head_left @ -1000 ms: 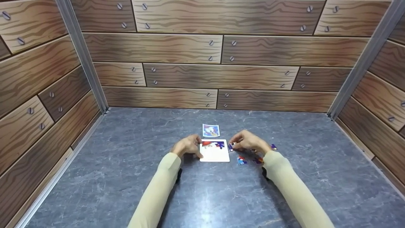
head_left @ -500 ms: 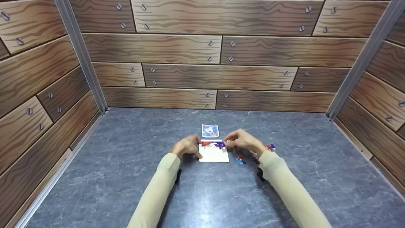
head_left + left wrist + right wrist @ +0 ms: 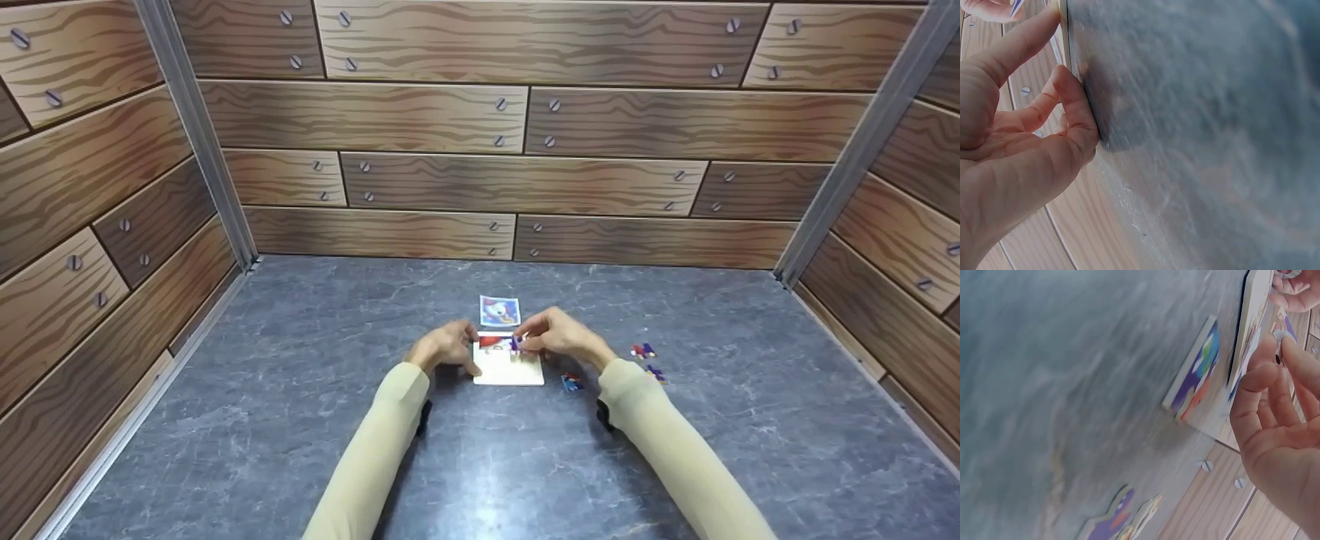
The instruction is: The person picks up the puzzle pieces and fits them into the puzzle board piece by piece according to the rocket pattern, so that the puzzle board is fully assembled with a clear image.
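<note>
while left hand [image 3: 444, 345] grips white board [image 3: 504, 372] at left edge, right hand [image 3: 561, 334] pinches puzzle piece [image 3: 516, 344], wide tabletop [image 3: 315, 352] leftward

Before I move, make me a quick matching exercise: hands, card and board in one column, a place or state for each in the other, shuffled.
Column one
1. Left hand
2. Right hand
3. Card
4. Board

Column two
A. Lies on the table, on the far side of the board
B. Pinches a piece over the board
C. White, with part of a picture along its far side
D. Touches the board's left side

Pairs: 1-D, 2-B, 3-A, 4-C
</note>
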`<state>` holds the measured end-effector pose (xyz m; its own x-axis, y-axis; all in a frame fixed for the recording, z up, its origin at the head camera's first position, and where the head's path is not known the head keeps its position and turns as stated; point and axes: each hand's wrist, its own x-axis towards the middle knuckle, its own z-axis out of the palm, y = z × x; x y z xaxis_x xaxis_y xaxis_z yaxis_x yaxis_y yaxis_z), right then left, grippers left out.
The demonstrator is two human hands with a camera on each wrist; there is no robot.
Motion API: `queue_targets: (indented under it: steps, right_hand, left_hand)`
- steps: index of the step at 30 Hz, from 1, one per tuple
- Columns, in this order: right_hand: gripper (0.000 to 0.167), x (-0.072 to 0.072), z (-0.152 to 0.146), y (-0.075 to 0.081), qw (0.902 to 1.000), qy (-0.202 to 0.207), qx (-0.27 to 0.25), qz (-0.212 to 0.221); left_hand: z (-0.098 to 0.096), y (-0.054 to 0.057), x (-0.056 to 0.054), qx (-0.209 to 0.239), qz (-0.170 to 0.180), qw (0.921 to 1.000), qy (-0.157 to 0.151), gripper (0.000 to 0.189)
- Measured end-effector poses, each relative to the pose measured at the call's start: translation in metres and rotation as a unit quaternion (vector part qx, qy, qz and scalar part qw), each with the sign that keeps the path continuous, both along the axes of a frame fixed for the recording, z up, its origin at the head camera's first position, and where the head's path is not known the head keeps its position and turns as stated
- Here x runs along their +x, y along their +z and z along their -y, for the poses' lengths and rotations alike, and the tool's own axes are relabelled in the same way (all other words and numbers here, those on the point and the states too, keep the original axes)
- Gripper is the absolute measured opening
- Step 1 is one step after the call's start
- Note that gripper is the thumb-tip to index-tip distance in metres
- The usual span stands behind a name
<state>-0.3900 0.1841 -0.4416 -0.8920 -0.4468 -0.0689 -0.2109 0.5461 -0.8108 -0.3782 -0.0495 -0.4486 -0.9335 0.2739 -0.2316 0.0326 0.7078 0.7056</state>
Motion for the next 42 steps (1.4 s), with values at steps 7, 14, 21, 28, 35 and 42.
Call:
queue_targets:
  steps: [7,14,21,28,35,42]
  right_hand:
    - [0.022,0.0,0.012,-0.001,0.9999,0.013,0.004,-0.006]
    - [0.019,0.002,0.024,-0.002,0.9991,0.035,0.017,-0.02]
    - [0.017,0.004,0.037,-0.005,0.9986,0.034,0.031,-0.028]
    - [0.014,0.005,0.045,-0.004,0.9967,0.011,0.058,-0.055]
    - [0.016,0.005,0.051,-0.003,0.995,0.004,0.08,-0.06]
    - [0.019,0.005,0.053,-0.005,0.9951,0.004,0.08,-0.058]
  left_hand:
    - [0.001,0.001,0.0,-0.009,-0.012,0.9998,-0.01,0.057]
    - [0.003,0.002,0.002,-0.007,-0.021,0.9994,-0.024,0.057]
    - [0.004,0.002,0.004,-0.02,-0.03,0.9991,-0.023,0.056]
    - [0.002,0.002,0.003,-0.016,-0.035,0.9986,-0.035,0.055]
    - [0.003,0.001,0.002,-0.013,-0.04,0.9985,-0.036,0.055]
    - [0.003,0.002,0.003,-0.017,-0.046,0.9981,-0.037,0.054]
